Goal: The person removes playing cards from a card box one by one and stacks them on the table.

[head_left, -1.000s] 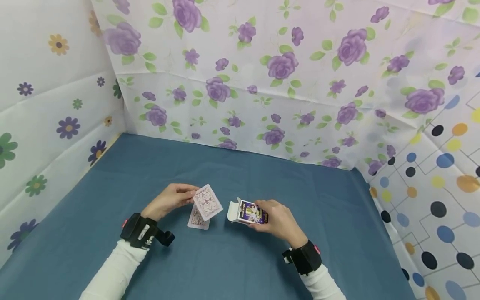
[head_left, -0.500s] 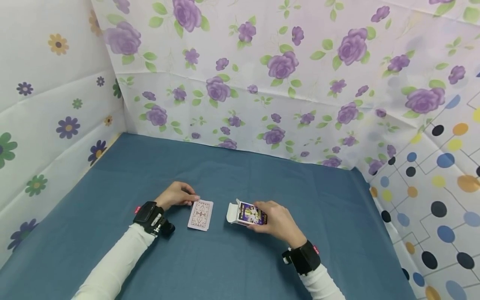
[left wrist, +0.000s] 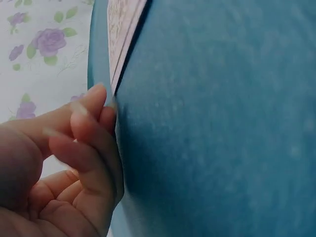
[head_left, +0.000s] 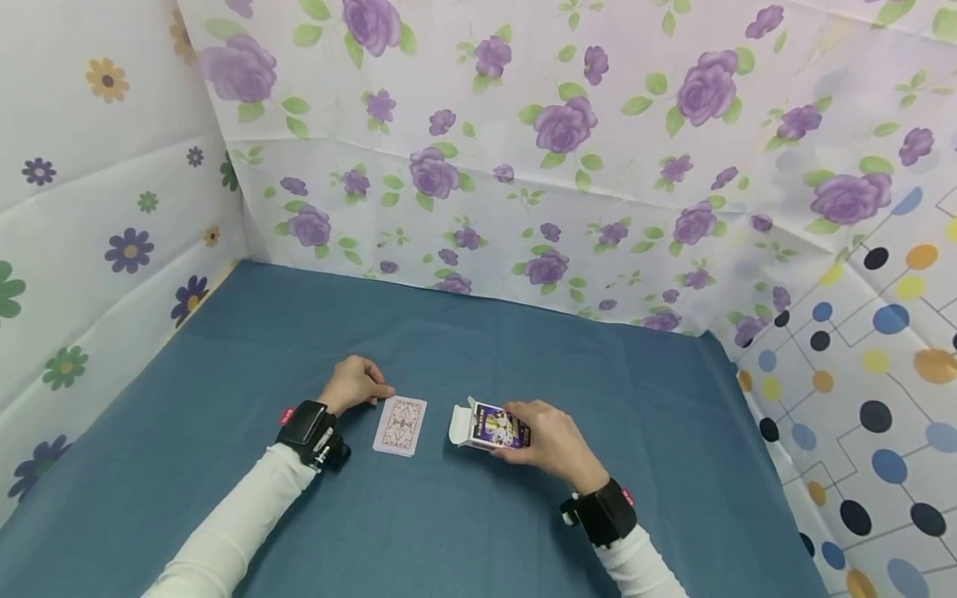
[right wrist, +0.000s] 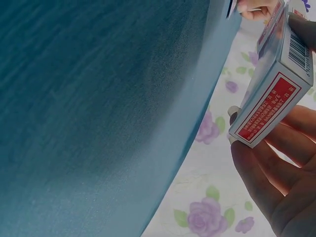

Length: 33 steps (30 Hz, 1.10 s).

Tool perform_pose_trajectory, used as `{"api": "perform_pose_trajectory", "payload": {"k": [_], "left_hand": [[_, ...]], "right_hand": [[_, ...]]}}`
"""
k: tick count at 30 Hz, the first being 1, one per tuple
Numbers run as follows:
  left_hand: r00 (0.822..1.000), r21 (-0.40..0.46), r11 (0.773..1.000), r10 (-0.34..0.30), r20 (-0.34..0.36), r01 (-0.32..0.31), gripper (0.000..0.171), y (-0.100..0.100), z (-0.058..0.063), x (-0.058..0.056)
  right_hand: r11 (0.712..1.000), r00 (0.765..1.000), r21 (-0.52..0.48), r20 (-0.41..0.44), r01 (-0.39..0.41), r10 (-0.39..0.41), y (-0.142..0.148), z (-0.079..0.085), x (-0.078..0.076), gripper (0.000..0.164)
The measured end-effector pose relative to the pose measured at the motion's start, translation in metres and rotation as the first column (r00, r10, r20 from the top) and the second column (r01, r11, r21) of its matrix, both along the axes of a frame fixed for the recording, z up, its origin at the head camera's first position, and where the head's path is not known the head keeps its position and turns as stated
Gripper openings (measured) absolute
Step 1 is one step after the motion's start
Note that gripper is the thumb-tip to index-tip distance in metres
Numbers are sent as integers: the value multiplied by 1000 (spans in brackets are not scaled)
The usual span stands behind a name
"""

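Note:
A small neat stack of playing cards (head_left: 399,426), pink-red patterned backs up, lies on the blue cloth in the head view. My left hand (head_left: 359,384) is beside its upper left corner, fingers loosely curled and nothing held between them. In the left wrist view, the fingertips are close below the corner of the cards (left wrist: 122,37). My right hand (head_left: 551,440) grips a purple and white card box (head_left: 499,426) right of the stack, its white flap open towards the cards. The right wrist view shows the box's red label and barcode (right wrist: 271,106), with thumb and fingers around it.
Blue cloth (head_left: 478,531) covers the table. A floral curtain (head_left: 478,216) hangs along the back edge, with a flowered sheet (head_left: 97,216) on the left and a dotted one (head_left: 875,415) on the right. Both wrists wear black camera straps.
My left hand has laid a card onto the one on the cloth, let go, and drawn slightly back. The cards now lie lined up. The right hand keeps the box nearly still.

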<state>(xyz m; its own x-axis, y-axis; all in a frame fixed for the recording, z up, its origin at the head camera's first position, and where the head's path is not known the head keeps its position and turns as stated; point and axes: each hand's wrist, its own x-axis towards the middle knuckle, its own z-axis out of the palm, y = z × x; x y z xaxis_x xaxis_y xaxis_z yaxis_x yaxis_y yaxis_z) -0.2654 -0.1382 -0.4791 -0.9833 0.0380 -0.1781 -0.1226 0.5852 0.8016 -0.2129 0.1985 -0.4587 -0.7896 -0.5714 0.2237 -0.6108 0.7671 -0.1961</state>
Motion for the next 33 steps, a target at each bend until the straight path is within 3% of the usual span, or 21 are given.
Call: {"api": "perform_pose_trajectory", "payload": {"k": [3, 6, 9, 11, 13, 16, 21, 26, 33], "left_hand": [[998, -7, 999, -38, -46, 38, 15, 3, 7, 6], [983, 63, 983, -165, -78, 170, 18, 16, 19, 18], [938, 171, 923, -331, -99, 344, 23, 36, 30, 31], [919, 222, 892, -383, -93, 395, 22, 51, 35, 37], [914, 238, 883, -394, -92, 404, 19, 65, 38, 42], [929, 231, 900, -364, -69, 370, 15, 80, 37, 45], [933, 229, 906, -359, -29, 356, 18, 87, 34, 46], [913, 282, 879, -408, 25, 385, 25, 81, 32, 46], [874, 385, 818, -483, 55, 428, 26, 70, 27, 41]], "right_hand": [[1000, 1000, 2, 6, 1, -1, -1, 1, 0, 63], [1000, 1000, 7, 2, -5, 5, -1, 1, 0, 62], [1000, 1000, 8, -11, -20, 20, -1, 3, 1, 61], [999, 999, 3, -24, -32, 32, -3, 5, 1, 61], [999, 998, -4, -40, -45, 45, -4, 8, 1, 61], [998, 997, -6, -53, -58, 57, -7, 12, 2, 61], [998, 996, 2, -60, -62, 62, -11, 16, 5, 61], [998, 995, -2, -71, -68, 68, -13, 17, 7, 62], [998, 997, -17, -54, -59, 58, -12, 15, 8, 62]]}}
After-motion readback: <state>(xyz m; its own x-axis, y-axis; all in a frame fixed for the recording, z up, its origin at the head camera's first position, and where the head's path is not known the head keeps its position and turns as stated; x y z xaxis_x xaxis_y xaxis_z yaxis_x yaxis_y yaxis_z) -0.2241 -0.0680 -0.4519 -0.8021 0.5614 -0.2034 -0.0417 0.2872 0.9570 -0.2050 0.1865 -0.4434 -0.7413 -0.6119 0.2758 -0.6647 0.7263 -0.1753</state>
